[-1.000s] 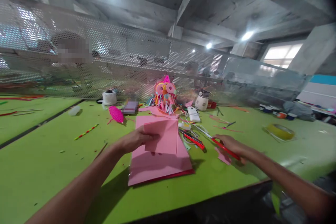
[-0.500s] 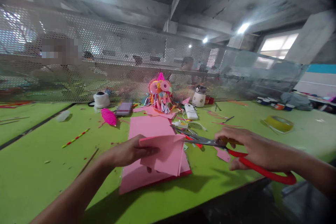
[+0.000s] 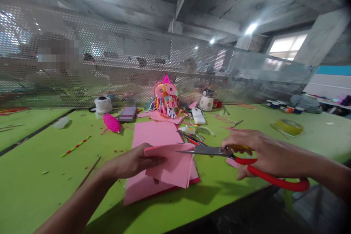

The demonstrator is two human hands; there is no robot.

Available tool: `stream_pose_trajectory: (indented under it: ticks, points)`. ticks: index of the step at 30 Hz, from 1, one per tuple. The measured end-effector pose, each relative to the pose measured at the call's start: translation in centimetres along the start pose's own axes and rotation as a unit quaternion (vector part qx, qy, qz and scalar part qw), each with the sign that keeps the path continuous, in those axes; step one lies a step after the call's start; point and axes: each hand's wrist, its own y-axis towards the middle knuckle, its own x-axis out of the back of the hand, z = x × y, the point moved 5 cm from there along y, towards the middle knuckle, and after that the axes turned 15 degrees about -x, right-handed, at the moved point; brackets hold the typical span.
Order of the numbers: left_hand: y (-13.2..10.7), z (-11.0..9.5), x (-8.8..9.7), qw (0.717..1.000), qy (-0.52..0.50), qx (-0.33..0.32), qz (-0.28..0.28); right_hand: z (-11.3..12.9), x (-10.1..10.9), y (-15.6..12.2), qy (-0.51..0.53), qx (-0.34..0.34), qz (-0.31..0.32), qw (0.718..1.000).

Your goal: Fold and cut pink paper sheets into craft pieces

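the left hand [image 3: 137, 162] pinches the folded pink paper [image 3: 171, 170] between thumb and fingers, up over the pink sheets [image 3: 153, 133] at the near middle of the green table [image 3: 35, 190]! over on the right, the right hand [image 3: 263, 151] grips the red-handled scissors [image 3: 212, 150], blades at the paper's far right edge.

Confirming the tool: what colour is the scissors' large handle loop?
The large handle loop is red; it shows best in the head view.
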Motion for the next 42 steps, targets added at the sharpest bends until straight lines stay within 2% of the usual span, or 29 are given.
stream_pose_trajectory:
  ticks: [7,21,28,42]
  points:
    - [-0.3,1.0,0.0,1.000,0.029,0.002,0.001,0.1,0.0,-0.1,-0.004,0.009,-0.020,1.000]
    - [-0.2,1.1,0.0,0.999,0.032,0.006,0.004,-0.1,-0.2,-0.3,0.015,0.008,-0.018,1.000]
    - [-0.5,1.7,0.0,1.000,0.027,0.001,0.003,-0.3,-0.2,-0.4,0.013,0.000,-0.044,0.999]
    - [-0.4,0.7,0.0,1.000,0.014,0.013,0.014,-0.1,-0.3,-0.3,0.022,-0.008,-0.024,0.999]
